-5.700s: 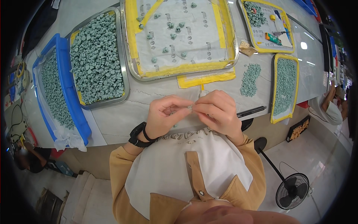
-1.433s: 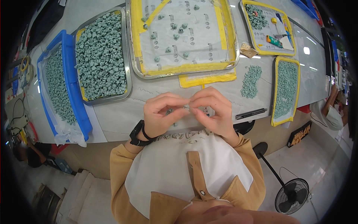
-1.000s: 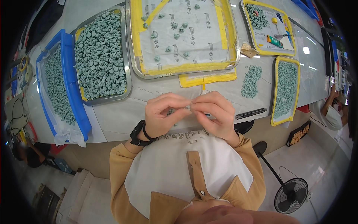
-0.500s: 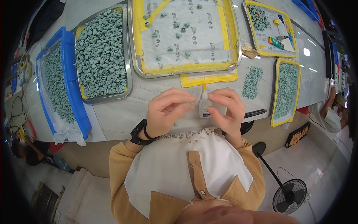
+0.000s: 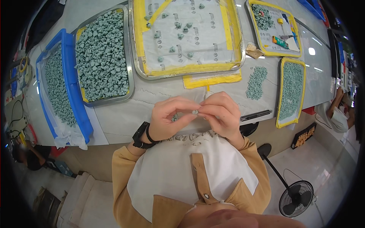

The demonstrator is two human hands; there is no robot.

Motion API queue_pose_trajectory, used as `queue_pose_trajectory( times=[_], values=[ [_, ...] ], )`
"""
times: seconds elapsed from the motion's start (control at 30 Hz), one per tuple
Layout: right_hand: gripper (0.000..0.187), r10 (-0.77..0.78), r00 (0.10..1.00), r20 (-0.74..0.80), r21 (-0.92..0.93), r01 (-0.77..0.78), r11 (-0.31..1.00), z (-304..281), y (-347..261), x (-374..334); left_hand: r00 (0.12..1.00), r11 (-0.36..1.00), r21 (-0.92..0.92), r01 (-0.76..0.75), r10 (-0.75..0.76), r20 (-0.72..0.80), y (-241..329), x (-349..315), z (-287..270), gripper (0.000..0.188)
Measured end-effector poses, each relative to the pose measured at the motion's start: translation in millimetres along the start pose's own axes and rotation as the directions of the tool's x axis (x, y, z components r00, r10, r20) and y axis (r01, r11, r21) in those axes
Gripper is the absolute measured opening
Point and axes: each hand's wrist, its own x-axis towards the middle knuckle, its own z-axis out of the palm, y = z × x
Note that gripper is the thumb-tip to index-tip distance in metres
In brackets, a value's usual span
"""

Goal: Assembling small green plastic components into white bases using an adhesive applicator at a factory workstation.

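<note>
My left hand (image 5: 165, 117) is closed in a pinch, thumb and forefinger meeting at a small grey-green stone-like piece (image 5: 195, 112). Against that same piece come the fingertips of my right hand (image 5: 221, 113), also closed, so both hands touch in front of my chest. Through the gap inside my left hand's curled fingers another grey-green piece (image 5: 175, 117) shows; whether it lies on the table or in the palm I cannot tell. No glue bottle shows now.
Beyond my hands a large yellow-taped tray (image 5: 152, 74) carries scattered pieces. To the left stand a filled metal tray (image 5: 131, 81) and a blue bin (image 5: 72, 83). On the right are loose pieces (image 5: 256, 83), black pens (image 5: 256, 115), a narrow filled tray (image 5: 280, 110) and a tool tray (image 5: 262, 50).
My hands have come together, my right hand moving left, and now meet at a small piece. The white squeeze bottle that was by my right fingers has gone out of sight.
</note>
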Motion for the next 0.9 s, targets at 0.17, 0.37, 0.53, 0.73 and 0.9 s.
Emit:
queue_pose_trajectory(
  times=[0.17, 0.37, 0.53, 0.73, 0.9],
  values=[
    [0.034, -0.005, 1.000, 0.028, 0.015, 0.004, 1.000, -1, 0, 1, 0.997, 0.997, 0.062, -0.040, 0.044, -0.060, -2, -1, -1, 0.026],
    [0.035, -0.052, 0.998, 0.019, -0.061, 0.053, 0.997, 2, -2, 1, 0.995, 0.983, 0.165, -0.085, 0.092, -0.036, 1, 1, -3, 0.025],
    [0.037, 0.046, 0.996, 0.078, -0.086, -0.039, 0.996, -19, 5, -2, 0.996, 0.998, 0.038, -0.042, 0.045, -0.080, -2, -2, -1, 0.024],
    [0.059, 0.428, 0.839, 0.336, -0.425, -0.271, 0.864, -35, -13, -7, 0.994, 1.000, -0.017, 0.000, -0.002, -0.109, -4, -3, -1, 0.022],
    [0.069, 0.451, 0.777, 0.440, -0.543, -0.170, 0.822, -29, -4, -16, 0.990, 0.998, -0.066, 0.024, -0.032, -0.135, -5, -6, 0, 0.027]
  ],
)
